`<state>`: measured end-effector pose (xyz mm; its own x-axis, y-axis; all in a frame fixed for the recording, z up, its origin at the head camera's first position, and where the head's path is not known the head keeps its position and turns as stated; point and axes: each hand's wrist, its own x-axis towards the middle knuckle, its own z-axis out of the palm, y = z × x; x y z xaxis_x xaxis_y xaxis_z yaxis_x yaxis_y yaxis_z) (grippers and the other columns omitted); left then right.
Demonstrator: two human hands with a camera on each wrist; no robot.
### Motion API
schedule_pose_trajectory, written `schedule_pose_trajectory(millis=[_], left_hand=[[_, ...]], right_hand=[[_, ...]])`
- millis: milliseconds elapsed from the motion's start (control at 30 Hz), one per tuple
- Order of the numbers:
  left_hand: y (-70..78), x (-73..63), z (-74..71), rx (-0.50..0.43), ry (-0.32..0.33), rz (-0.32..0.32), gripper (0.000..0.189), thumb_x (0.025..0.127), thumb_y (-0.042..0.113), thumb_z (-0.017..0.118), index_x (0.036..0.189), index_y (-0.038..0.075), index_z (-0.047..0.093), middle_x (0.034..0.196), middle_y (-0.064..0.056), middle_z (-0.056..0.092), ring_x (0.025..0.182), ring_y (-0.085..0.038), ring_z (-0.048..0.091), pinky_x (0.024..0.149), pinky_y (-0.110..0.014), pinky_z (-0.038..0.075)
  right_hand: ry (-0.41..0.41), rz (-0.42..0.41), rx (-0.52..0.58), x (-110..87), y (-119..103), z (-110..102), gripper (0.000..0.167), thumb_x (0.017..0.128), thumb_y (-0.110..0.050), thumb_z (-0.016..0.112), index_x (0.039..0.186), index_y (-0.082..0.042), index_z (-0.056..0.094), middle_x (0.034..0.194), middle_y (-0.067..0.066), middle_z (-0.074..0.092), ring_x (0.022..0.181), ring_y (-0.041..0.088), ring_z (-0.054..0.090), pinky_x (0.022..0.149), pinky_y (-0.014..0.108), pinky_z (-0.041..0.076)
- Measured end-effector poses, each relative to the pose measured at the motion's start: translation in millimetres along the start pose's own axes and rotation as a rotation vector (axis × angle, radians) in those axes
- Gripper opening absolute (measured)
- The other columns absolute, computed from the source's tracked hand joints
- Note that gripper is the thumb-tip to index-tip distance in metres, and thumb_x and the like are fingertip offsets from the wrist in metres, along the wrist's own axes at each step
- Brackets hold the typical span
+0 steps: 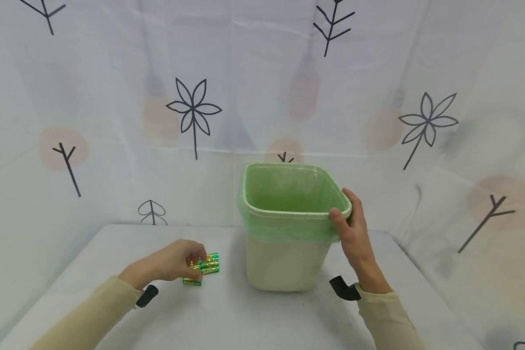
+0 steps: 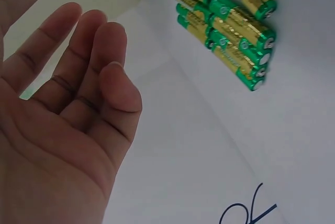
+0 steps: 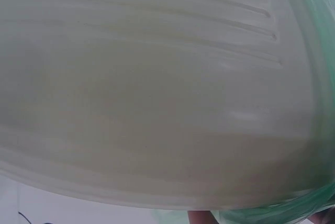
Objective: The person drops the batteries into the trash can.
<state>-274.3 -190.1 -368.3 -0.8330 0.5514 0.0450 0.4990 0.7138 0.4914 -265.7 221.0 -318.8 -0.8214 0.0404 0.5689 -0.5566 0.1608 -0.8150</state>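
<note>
Several green-and-gold batteries (image 1: 210, 266) lie side by side on the white table, left of a pale bin. My left hand (image 1: 168, 262) is just over them, its thumb and fingers apart and partly hiding them. The left wrist view has the batteries (image 2: 243, 38) beyond the loosely bent fingers of that hand (image 2: 68, 103), with nothing held. With my right hand (image 1: 355, 238) I grip the bin (image 1: 284, 267) at its right rim, thumb on the near side. A green plastic liner (image 1: 288, 228) is folded over that rim. The bin's wall (image 3: 157, 93) fills most of the right wrist view.
The bin stands upright on the table (image 1: 214, 321), right of its middle. Behind and at the sides hangs a white cloth (image 1: 253, 87) printed with flowers and twigs. A black strap piece (image 1: 344, 288) juts from my right wrist.
</note>
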Motion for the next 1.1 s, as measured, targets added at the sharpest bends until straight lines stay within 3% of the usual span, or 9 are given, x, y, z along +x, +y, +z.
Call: schedule_pose_trajectory(millis=[200, 367, 633, 900, 1100], left_hand=[[-16.6, -3.7, 18.9, -0.014, -0.032, -0.024, 0.029, 0.075, 0.022, 0.081, 0.097, 0.015, 0.065, 0.083, 0.002, 0.058, 0.076, -0.015, 0.05, 0.063, -0.029, 0.043], [-27.2, -7.2, 29.4, 0.005, -0.016, -0.045, 0.031, 0.073, 0.023, 0.083, 0.097, 0.014, 0.066, 0.083, 0.005, 0.056, 0.078, -0.015, 0.049, 0.065, -0.029, 0.042], [-35.5, -8.1, 36.3, -0.008, -0.012, -0.092, 0.03, 0.072, 0.023, 0.083, 0.094, 0.016, 0.065, 0.084, 0.005, 0.056, 0.078, -0.015, 0.049, 0.068, -0.031, 0.043], [-39.6, -8.4, 40.5, 0.009, 0.0, -0.081, 0.029, 0.071, 0.023, 0.084, 0.091, 0.017, 0.064, 0.082, 0.007, 0.055, 0.076, -0.014, 0.049, 0.066, -0.03, 0.042], [-41.1, -7.2, 43.0, 0.012, -0.007, -0.068, 0.027, 0.071, 0.023, 0.084, 0.088, 0.018, 0.063, 0.08, 0.007, 0.055, 0.075, -0.013, 0.049, 0.065, -0.028, 0.042]], right_hand=[[0.003, 0.003, 0.004, -1.4, -2, -1, 0.058, 0.097, -0.022, 0.052, 0.148, -0.02, 0.026, 0.135, 0.016, 0.039, 0.11, 0.02, 0.044, 0.089, 0.02, 0.036], [-0.002, 0.0, 0.016, -1.1, -2, -1, 0.057, 0.097, -0.021, 0.052, 0.148, -0.021, 0.026, 0.135, 0.016, 0.039, 0.11, 0.02, 0.044, 0.09, 0.02, 0.036], [0.001, 0.001, 0.017, 1.4, 0, 0, 0.057, 0.096, -0.02, 0.053, 0.147, -0.021, 0.027, 0.135, 0.015, 0.039, 0.11, 0.02, 0.044, 0.09, 0.02, 0.037], [-0.002, -0.005, 0.004, 2.0, -2, 1, 0.06, 0.096, -0.021, 0.052, 0.149, -0.015, 0.024, 0.135, 0.015, 0.039, 0.11, 0.02, 0.044, 0.09, 0.019, 0.036], [0.001, 0.006, -0.009, 0.9, -1, 1, 0.059, 0.096, -0.023, 0.052, 0.149, -0.019, 0.025, 0.134, 0.015, 0.039, 0.11, 0.019, 0.044, 0.09, 0.02, 0.035]])
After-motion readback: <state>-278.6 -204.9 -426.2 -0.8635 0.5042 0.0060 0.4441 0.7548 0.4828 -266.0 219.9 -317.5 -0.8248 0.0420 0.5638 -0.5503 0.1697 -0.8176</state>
